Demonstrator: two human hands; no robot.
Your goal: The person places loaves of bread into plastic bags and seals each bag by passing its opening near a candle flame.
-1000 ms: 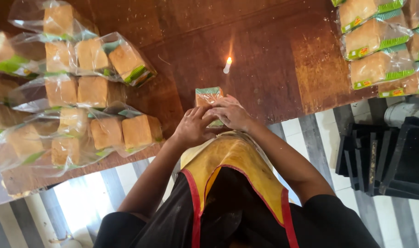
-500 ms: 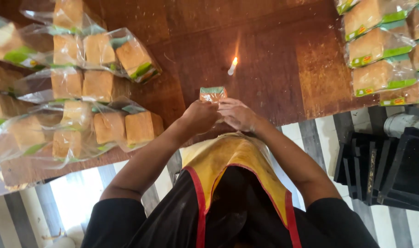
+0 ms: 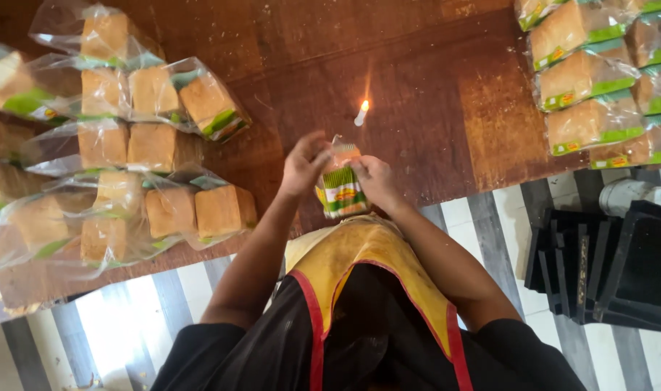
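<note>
A bagged bread loaf (image 3: 340, 190) with a green and white printed wrapper stands on end at the near edge of the dark wooden table (image 3: 432, 94). My left hand (image 3: 302, 165) pinches the top of its plastic bag from the left. My right hand (image 3: 374, 181) grips the bag's top from the right. A small lit candle (image 3: 361, 114) burns on the table just beyond the loaf's gathered bag neck, slightly to the right.
Several open-bagged loaves (image 3: 127, 145) lie in rows on the left of the table. Several sealed loaves with green bands (image 3: 591, 80) are stacked at the right. Black crates (image 3: 613, 261) and a white container (image 3: 627, 194) sit on the striped floor at right.
Both hands have lifted and spread a little at the bag's top, and the loaf now stands more upright with its wrapper showing. The view has shifted slightly.
</note>
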